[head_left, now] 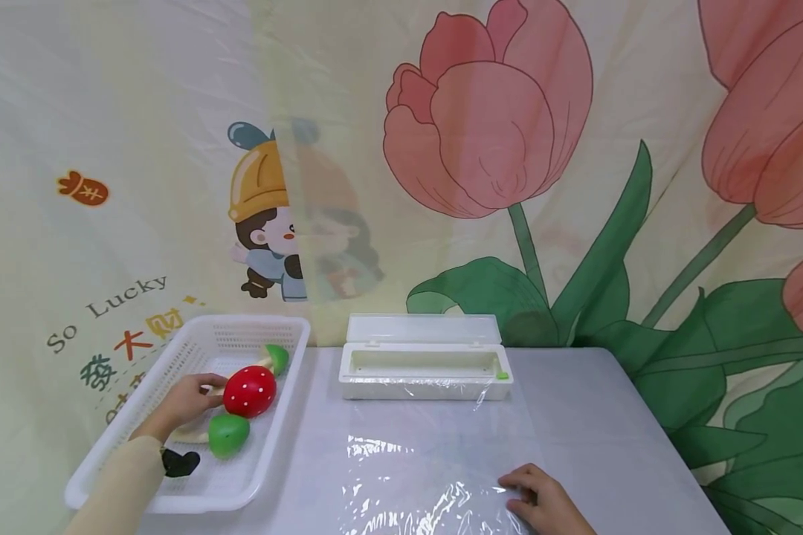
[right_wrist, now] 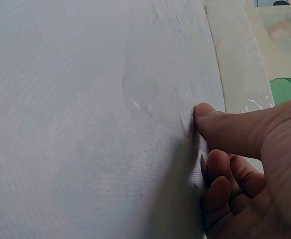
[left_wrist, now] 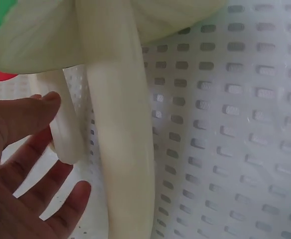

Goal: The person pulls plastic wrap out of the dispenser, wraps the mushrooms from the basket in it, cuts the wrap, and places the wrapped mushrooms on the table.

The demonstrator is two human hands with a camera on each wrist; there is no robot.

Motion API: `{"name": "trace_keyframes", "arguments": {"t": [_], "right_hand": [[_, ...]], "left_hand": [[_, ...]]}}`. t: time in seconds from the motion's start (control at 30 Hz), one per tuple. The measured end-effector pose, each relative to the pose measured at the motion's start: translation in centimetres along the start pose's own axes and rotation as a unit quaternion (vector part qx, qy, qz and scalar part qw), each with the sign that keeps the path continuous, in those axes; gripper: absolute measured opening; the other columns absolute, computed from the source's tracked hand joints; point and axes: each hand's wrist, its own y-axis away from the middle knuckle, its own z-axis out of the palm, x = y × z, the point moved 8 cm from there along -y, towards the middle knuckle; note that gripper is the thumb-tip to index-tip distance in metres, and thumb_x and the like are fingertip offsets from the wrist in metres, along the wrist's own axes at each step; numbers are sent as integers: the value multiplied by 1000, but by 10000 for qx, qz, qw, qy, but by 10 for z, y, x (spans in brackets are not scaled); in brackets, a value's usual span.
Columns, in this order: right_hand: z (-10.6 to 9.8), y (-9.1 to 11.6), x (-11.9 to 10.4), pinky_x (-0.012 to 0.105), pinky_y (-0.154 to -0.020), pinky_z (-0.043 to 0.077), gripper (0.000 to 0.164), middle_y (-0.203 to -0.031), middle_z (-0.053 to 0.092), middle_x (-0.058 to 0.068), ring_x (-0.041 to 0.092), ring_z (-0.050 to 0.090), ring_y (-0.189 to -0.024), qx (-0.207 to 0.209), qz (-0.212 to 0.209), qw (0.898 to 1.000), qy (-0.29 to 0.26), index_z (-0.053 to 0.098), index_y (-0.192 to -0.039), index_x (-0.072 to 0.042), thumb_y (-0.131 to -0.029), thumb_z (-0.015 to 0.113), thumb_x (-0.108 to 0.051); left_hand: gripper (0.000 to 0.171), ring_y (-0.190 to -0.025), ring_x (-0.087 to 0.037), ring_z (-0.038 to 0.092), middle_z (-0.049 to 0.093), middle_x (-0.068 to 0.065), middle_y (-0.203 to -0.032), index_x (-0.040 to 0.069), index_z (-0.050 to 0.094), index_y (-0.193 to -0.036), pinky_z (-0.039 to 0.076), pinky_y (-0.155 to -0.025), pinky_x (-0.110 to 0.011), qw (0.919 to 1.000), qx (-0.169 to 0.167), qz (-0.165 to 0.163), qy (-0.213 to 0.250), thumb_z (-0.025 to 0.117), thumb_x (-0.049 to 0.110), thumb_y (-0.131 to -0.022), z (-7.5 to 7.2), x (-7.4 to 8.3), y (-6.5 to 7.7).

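Observation:
A red toy mushroom (head_left: pixel 250 391) with white dots lies in the white basket (head_left: pixel 262 475). My left hand (head_left: pixel 189 405) is at its stem, thumb and index finger on either side of the pale stem (left_wrist: pixel 68 124) in the left wrist view. Close by, a green-capped mushroom (head_left: pixel 228 436) lies nearer me, its thick stem (left_wrist: pixel 120 124) large in that view. Clear cling film (head_left: pixel 415 461) stretches over the table from a white dispenser box (head_left: pixel 424 388). At its right edge my right hand (head_left: pixel 542 501) pinches the film, which creases at the thumb tip.
Another green-capped mushroom (head_left: pixel 276 359) sits at the basket's far end, and a black item (head_left: pixel 181 462) near its front. The dispenser's lid (head_left: pixel 423 328) stands raised; a small green slider (head_left: pixel 502 376) is at its right end. Behind the table hangs a printed curtain (head_left: pixel 348 186).

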Motion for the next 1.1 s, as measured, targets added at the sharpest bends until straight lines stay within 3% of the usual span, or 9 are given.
{"name": "trace_keyframes", "arguments": {"t": [0.3,0.4,0.57,0.8,0.93,1.1], "right_hand": [[0,1,1,21,-65,47,28,-105,60,3,4,47,-77,28,-128,9999,-5,75,-112,-10,-85,81,-10],[0,1,0,21,-65,47,27,-105,60,4,3,47,-77,12,-235,9997,45,75,-112,-9,-85,80,-10],[0,1,1,21,-65,47,27,-106,60,4,3,47,-77,3,-233,9997,86,75,-112,-9,-86,80,-10],[2,-2,4,22,-65,47,26,-104,60,2,8,48,-79,56,20,9999,105,76,-111,-10,-85,81,-10],[2,-2,4,22,-65,46,26,-105,60,1,8,48,-79,81,49,9998,162,76,-111,-11,-85,81,-11],[3,-2,4,21,-65,46,27,-107,61,1,7,48,-79,94,23,9998,195,76,-111,-11,-85,81,-12]], "left_hand": [[34,-103,-37,63,70,-25,-115,-2,72,-119,57,-88,-56,9995,-255,-5,-175,78,15,-89,4,2,9],[28,-100,-32,64,72,-20,-110,0,75,-113,57,-85,-50,9995,-150,102,-247,78,13,-88,-1,6,11],[18,-91,-26,64,74,-13,-99,2,77,-103,52,-77,-41,9974,134,452,-545,79,6,-86,-17,18,17],[23,-88,-27,63,72,-21,-106,-2,73,-111,56,-75,-43,9967,411,271,-641,76,7,-90,-46,26,39],[28,-87,-27,60,71,-25,-110,-4,71,-117,57,-69,-37,9954,736,272,-558,74,8,-92,-62,44,55],[29,-86,-25,58,72,-21,-108,-2,71,-119,50,-61,-26,9898,1220,553,-489,73,10,-93,-81,86,72]]}}
